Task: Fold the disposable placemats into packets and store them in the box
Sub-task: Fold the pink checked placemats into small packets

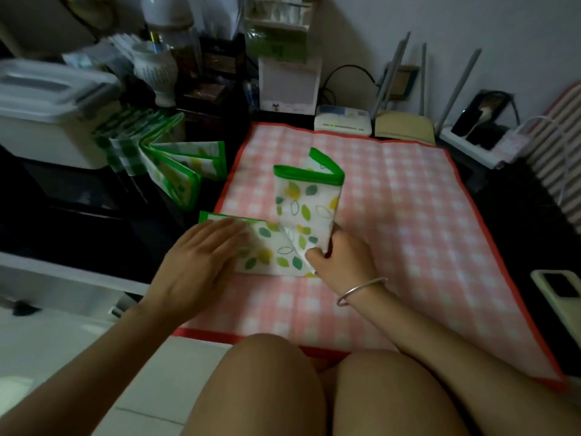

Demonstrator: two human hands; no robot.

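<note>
Dim room, low dark table (pixel 94 221) pushed against a white wall, and most of it is covered by a big pink checked placemat (pixel 408 215) with a red border, spread flat right in front of the person's bare knees. Off at the back left sits a white box (pixel 47 133) with its lid on, and leaning just beside it is a fanned-out bunch of folded packets (pixel 176 171), green-edged, some checked and some with leaves. On top of the pink one, near its left edge, is the leaf-print placemat (pixel 276 250) with a green border, already partly folded: the left part lies flat and the right part stands up with its top edge flopping over. Left hand (pixel 195 259) is flat on the flat part, fingers straight and pressing down. Right hand (pixel 342 256) has thumb and fingers pinched on the bottom of the raised flap, with a thin silver bracelet (pixel 361 289) on that wrist. Also a router (pixel 405 127) at the back and a phone (pixel 562 294) at the right edge.
</note>
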